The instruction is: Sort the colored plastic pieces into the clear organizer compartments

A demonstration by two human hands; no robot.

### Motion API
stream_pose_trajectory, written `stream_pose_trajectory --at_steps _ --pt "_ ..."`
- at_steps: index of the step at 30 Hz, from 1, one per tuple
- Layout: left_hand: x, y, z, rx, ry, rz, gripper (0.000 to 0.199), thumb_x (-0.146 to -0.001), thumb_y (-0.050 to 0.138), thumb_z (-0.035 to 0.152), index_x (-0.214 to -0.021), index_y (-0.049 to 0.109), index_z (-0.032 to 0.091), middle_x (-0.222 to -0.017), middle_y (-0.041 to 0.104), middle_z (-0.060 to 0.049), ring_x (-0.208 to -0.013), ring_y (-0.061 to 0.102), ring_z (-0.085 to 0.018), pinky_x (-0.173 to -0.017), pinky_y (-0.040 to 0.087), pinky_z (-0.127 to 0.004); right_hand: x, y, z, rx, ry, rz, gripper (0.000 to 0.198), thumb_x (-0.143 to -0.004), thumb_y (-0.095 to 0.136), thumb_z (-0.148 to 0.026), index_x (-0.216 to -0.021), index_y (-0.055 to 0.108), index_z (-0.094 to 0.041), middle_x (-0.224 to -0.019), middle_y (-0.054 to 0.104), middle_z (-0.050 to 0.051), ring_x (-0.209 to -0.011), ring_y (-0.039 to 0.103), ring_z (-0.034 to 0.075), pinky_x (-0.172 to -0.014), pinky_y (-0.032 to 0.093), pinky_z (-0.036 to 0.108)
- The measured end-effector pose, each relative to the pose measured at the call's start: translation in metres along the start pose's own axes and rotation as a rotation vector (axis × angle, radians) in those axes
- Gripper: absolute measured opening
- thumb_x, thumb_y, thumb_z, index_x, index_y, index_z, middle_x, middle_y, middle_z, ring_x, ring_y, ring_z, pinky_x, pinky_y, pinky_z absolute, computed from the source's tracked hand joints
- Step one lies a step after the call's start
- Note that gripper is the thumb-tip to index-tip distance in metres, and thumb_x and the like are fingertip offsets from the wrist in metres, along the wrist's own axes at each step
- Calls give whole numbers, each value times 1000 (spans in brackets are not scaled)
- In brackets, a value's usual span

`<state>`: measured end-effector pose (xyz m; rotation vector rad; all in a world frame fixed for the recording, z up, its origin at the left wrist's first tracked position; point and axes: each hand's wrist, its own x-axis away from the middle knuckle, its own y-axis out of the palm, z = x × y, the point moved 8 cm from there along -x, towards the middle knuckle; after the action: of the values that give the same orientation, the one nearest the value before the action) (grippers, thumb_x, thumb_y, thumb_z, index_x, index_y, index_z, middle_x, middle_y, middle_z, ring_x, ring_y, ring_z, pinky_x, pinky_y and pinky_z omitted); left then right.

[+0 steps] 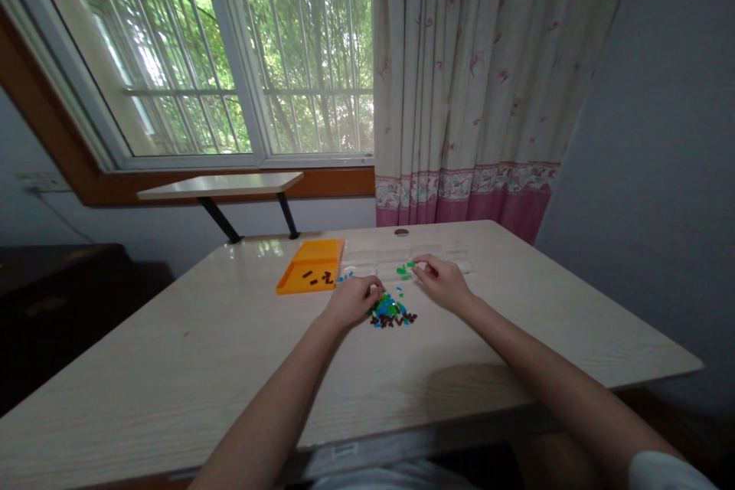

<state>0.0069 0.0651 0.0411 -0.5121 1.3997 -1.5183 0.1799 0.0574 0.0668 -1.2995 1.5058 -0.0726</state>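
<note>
Left hand (351,298): curled at the left edge of a heap of small pieces (390,308), fingertips drawn in toward the thumb; whether they are clamped on anything cannot be told.
Right hand (445,285): reaching over a clear tray (393,254), index finger and thumb brought near each other beside a green piece (411,265); whether they grip it cannot be told.
Bench (241,367): a pale, wood-grained top stretches beneath both forearms and carries the tray, the heap and an orange case.
Window (313,53): barred panes open a view onto leafy green trees beyond the far side of the bench.
Curtain (459,76): patterned cream cloth, banded in pink near its foot, hangs to the right of the glass.
Raised shelf (221,184): a light board stands on dark legs at the bench's far left.
Tray: see-through and divided, it lies beyond the heap, just right of the orange case.
Orange case (318,249): lying open left of the tray, with brown pieces (327,277) in its near part.
Heap: blue, green and brown pieces lie mingled on the bench between the hands, browns mostly along the near edge.
Green pieces (403,273): gathered at the tray, just left of the right hand's fingertips.
Blue pieces (346,276): a few sit at the tray's left end, near the case.
</note>
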Motion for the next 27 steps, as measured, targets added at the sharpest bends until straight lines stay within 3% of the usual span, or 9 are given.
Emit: stream_pose_trajectory --at_steps 9,18,23,27 --pt "-1 0 -11 -17 -8 -8 29 -82 40 33 -85 65 18 -58 60 -3 -60 55 -14 -56 35 -23 -3 9 7 20 35 -44 24 -81 48 -34 -94 61 -20 -55 51 -3 -52 47 10 -54 32 19" --pt "2 4 -15 -1 -19 -45 30 -82 40 34 -85 65 18 -63 62 -4 -61 56 -14 -59 38 -23 -14 41 32 87 156 -146 26 -78 50 -35 -95 63 -21 -54 53 -3 -50 48 11 -50 30 20" --pt "1 5 -15 -5 -5 -45 29 -82 40 32 -85 65 18 -64 63 -4 -62 56 -14 -62 38 -23 -5 44 20 106 75 -227 27 -80 47 -32 -99 63 -22 -59 59 -1 -54 51 12 -53 32 20" --pt "1 6 -14 -15 12 -44 29 -83 39 32 -89 65 20 -66 64 -4 -66 58 -16 -64 39 -24 8 53 -1 89 -46 -375 27 -82 45 -29 -99 64 -24 -70 65 2 -63 57 14 -59 36 22"
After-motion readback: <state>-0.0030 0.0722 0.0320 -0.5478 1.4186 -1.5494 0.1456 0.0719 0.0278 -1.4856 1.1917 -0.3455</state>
